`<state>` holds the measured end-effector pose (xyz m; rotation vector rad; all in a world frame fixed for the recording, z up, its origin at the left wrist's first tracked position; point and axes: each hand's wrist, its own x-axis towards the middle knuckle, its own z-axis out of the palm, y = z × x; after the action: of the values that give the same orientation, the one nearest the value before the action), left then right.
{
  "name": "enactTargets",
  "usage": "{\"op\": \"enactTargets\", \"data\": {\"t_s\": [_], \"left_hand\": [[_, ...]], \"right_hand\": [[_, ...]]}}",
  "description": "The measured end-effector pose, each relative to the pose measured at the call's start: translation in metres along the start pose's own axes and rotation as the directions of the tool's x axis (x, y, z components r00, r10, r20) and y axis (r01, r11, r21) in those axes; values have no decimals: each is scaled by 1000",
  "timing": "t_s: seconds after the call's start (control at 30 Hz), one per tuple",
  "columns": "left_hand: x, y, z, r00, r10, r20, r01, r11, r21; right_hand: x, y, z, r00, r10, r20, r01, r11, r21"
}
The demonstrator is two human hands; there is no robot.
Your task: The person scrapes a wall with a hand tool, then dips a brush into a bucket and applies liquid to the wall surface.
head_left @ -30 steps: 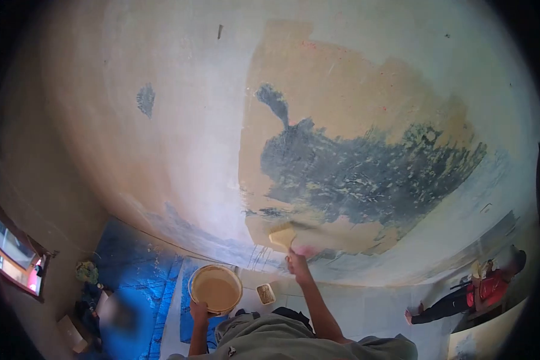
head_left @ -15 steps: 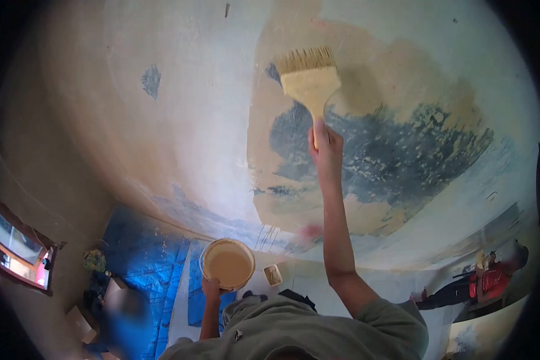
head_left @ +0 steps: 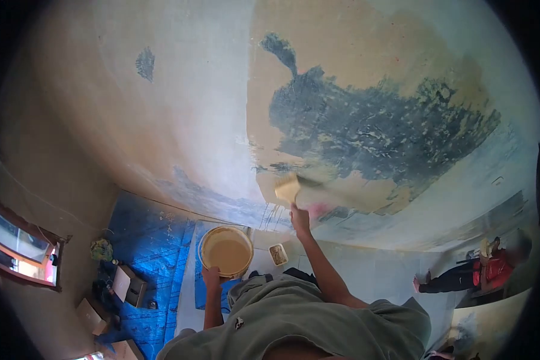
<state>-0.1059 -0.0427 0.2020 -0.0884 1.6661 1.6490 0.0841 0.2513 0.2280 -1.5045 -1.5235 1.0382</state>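
My right hand (head_left: 300, 219) is closed around the handle of a wide paintbrush (head_left: 288, 188), its bristles up near the lower left of a tan-coated patch; whether they touch the wall is hard to tell. That wall (head_left: 210, 108) is pale, with a large dark grey area (head_left: 366, 129) inside the tan coat (head_left: 354, 36). Low on the left, my left hand (head_left: 211, 278) grips the rim of a round bucket (head_left: 251, 255) holding tan liquid (head_left: 227, 253). The fingers inside the rim are partly hidden.
A blue tarp (head_left: 147, 240) covers floor at the left, with cardboard boxes (head_left: 129, 286) on it. A small white tray (head_left: 278, 254) lies on the floor right of the bucket. At the far right sits a person in red (head_left: 492, 270). A window (head_left: 21, 240) is at the left.
My right hand has brought the paintbrush down from the top of the tan patch to its lower left edge. The bucket stays in my left hand, nearly unmoved. The view has shifted slightly.
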Motion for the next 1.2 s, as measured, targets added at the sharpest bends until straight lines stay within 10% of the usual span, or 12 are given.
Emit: {"op": "enactTargets", "data": {"t_s": [0.03, 0.27, 0.33, 0.57, 0.87, 1.2], "left_hand": [[-5, 4, -3, 1000, 2, 2, -2, 1000, 2], [-3, -1, -7, 998, 53, 39, -51, 997, -49], [8, -22, -13, 986, 139, 93, -131, 987, -90], [18, -31, 3, 992, 7, 122, -5, 1000, -23], [-45, -18, 70, 983, -39, 179, 43, 999, -18], [-91, -67, 144, 976, -32, 214, 21, 998, 51]], "right_hand": [[-19, -11, -15, 916, 343, 209, -374, 917, 138], [-22, -15, -88, 893, 447, 56, -445, 857, 261], [-9, -42, -114, 984, 174, -44, -150, 931, 334], [-16, -185, -205, 987, 141, 82, -162, 897, 411], [33, -302, -311, 863, -356, -357, 499, 707, 501], [81, -75, -314, 912, -281, -299, 371, 877, 307]]}}
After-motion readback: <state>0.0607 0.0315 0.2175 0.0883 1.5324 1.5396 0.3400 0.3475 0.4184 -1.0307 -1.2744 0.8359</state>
